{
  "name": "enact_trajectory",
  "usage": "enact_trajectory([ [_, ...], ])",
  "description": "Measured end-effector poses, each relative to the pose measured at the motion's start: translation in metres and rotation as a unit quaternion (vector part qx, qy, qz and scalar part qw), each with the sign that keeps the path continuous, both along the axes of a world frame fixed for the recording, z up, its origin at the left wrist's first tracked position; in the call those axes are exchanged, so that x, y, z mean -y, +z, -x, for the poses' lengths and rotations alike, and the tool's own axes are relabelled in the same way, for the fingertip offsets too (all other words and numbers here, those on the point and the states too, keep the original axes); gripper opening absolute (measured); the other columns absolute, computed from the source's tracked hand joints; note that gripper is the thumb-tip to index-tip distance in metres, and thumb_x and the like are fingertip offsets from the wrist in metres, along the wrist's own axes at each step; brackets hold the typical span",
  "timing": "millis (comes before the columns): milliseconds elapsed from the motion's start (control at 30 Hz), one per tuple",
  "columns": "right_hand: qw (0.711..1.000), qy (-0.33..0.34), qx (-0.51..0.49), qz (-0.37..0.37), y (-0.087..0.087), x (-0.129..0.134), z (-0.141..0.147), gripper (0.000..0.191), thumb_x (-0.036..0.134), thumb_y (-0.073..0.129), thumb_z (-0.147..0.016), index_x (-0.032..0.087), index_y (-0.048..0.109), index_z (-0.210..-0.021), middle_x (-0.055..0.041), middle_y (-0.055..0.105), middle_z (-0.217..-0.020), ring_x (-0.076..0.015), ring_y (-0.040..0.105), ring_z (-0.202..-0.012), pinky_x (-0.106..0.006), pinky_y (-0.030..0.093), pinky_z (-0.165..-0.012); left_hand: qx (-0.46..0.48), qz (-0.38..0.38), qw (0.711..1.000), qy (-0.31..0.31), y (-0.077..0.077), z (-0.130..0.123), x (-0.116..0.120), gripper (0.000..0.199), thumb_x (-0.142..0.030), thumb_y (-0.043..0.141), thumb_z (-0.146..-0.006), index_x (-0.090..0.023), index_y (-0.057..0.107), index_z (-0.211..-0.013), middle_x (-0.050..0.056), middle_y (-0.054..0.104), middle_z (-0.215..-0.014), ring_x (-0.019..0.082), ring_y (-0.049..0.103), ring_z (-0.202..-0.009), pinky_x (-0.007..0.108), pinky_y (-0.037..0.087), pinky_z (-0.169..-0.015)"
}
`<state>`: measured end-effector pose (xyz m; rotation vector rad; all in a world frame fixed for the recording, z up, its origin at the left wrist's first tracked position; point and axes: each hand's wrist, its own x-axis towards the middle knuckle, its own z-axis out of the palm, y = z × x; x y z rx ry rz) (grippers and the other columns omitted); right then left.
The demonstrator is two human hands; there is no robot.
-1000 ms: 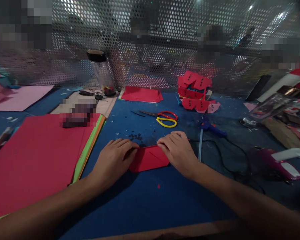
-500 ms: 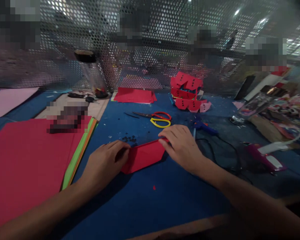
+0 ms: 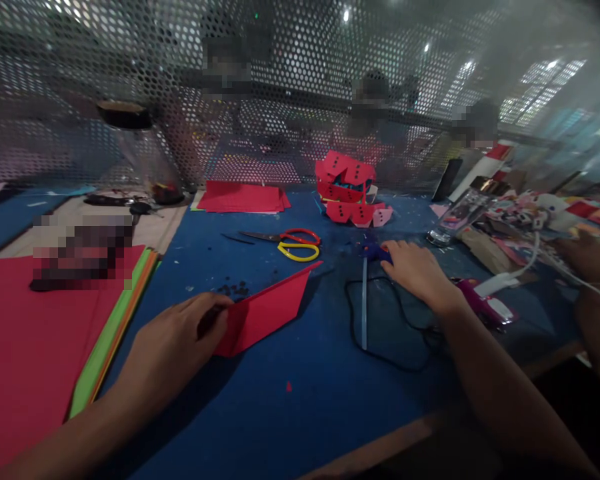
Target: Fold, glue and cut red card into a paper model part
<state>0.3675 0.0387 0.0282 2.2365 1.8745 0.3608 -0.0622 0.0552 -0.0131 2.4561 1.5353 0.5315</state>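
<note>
My left hand (image 3: pixel 183 337) pinches the left end of a folded piece of red paper (image 3: pixel 267 310), whose right end rises free above the table. My right hand (image 3: pixel 415 270) is closed over the handle of a blue glue gun (image 3: pixel 375 252), which lies on the table; its fingers partly hide the handle. A pale glue stick (image 3: pixel 365 307) sticks out of the gun toward me. Between the hands and the far side lie scissors (image 3: pixel 300 245) with one red and one yellow handle. Small black paper bits (image 3: pixel 234 288) are scattered behind the red paper.
Large coloured sheets (image 3: pixel 25 333) are stacked at left beneath a blurred dark object. Red paper pieces (image 3: pixel 243 197) and folded red shapes with black squares (image 3: pixel 353 190) lie at the back. A black cord (image 3: pixel 353 313) loops near a purple device (image 3: pixel 490 300). Another person's arm (image 3: pixel 597 293) is at far right.
My right hand has let go of the red paper and moved right onto the glue gun. My left hand still holds the paper. The view has shifted to the right.
</note>
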Motion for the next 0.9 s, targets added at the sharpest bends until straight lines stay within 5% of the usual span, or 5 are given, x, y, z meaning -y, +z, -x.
enact_trajectory([
  [267,0.999,0.008,-0.050,-0.007,-0.007,-0.001,-0.006,0.047,0.027,0.047,-0.101,0.011,0.051,-0.144,-0.0226,0.063,-0.131,-0.0332,0.067,-0.110,-0.041,0.050,-0.087,0.024,-0.034,0.999,-0.025,0.002,0.001,-0.001,0.020,-0.031,0.050,-0.096,-0.025,0.067,-0.104,0.003,0.075,-0.093,0.022,0.071,-0.075,0.031,0.048,-0.063],
  [467,0.981,0.047,-0.186,-0.025,0.015,0.012,-0.021,0.043,0.035,0.058,-0.098,0.014,0.061,-0.136,-0.0223,0.068,-0.128,-0.0349,0.069,-0.109,-0.043,0.050,-0.085,0.044,-0.013,0.999,-0.011,0.012,-0.005,-0.001,0.025,-0.030,0.049,-0.098,-0.022,0.071,-0.106,0.005,0.072,-0.105,0.019,0.068,-0.079,0.029,0.046,-0.067],
  [633,0.915,0.140,-0.378,0.000,0.032,0.021,0.025,0.032,0.046,0.064,-0.097,0.022,0.074,-0.115,-0.0130,0.077,-0.108,-0.0280,0.073,-0.097,-0.040,0.051,-0.078,0.073,0.012,0.997,-0.016,0.011,-0.004,-0.004,0.027,-0.031,0.051,-0.099,-0.022,0.075,-0.106,0.005,0.070,-0.106,0.018,0.066,-0.081,0.029,0.046,-0.069],
  [900,0.819,0.279,-0.482,0.137,0.016,0.021,0.105,0.031,0.053,0.067,-0.094,0.022,0.069,-0.097,-0.0007,0.070,-0.087,-0.0172,0.065,-0.075,-0.027,0.049,-0.064,0.105,0.038,0.992,-0.066,0.009,-0.007,-0.004,0.021,-0.027,0.055,-0.098,-0.020,0.074,-0.100,0.006,0.073,-0.097,0.022,0.065,-0.092,0.035,0.049,-0.082],
])
